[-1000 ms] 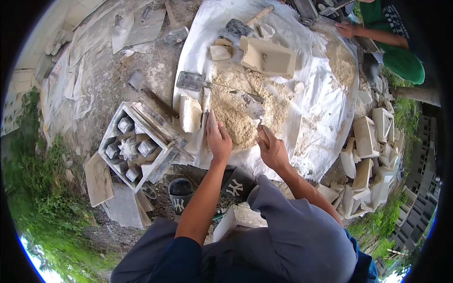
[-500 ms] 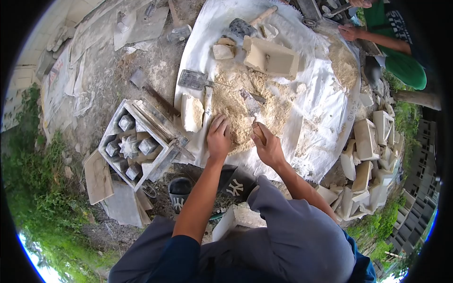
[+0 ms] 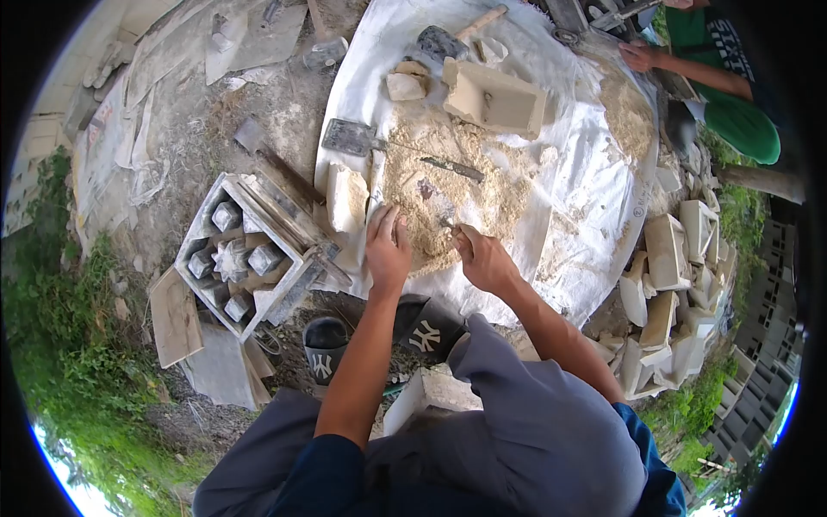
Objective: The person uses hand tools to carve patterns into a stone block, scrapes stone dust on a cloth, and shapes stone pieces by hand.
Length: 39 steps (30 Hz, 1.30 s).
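Note:
My right hand is closed around the handle of a small trowel, its handle mostly hidden by my fingers. The trowel's smeared blade lies in a pile of damp, sandy tan mix. At the pile's near left edge rests my left hand, fingers extended against the mix and holding nothing visible. Just beyond it stands a rough pale block. A dark narrow strip lies across the mix, in line with a dark flat rectangular tool.
A white sheet lies under the mix. On it are a cast box and a black-headed mallet. A mold with a star center stands left; cast pieces are stacked right. Another person's hand is at upper right.
My right hand has drawn the trowel left and slightly toward me, uncovering the dark strip. My left hand has shifted slightly left. The whole view has moved a little.

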### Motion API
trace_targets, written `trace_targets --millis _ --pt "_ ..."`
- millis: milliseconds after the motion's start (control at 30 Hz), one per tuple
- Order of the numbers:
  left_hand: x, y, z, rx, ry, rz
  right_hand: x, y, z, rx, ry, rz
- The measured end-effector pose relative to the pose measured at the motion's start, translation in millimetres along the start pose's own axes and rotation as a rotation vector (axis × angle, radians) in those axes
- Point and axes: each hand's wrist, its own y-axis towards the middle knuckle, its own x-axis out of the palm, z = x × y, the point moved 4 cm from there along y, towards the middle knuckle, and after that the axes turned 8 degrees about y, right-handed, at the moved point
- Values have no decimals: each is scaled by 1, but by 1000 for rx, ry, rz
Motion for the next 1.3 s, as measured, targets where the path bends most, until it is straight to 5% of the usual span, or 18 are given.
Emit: trace_targets --millis 100,267,500,633,700,833,1100,1300 --pt "-6 -1 1 50 44 -34 -24 -3 11 130 -81 -13" --pt "-10 -2 7 205 78 -92 -70 -32 -16 12 -563 95" --pt "14 83 22 336 223 -199 -93 -9 17 -40 -440 431" --pt "32 144 5 437 511 -278 -105 31 6 -37 -488 340" --pt "36 158 -3 484 689 -533 -107 46 12 -9 -519 344" --pt "29 161 11 458 809 -718 -106 54 20 -7 -578 430" --pt "28 167 6 640 787 -699 -91 44 23 149 -528 373" --pt "13 161 14 640 776 -742 -90 42 30 55 -582 419"
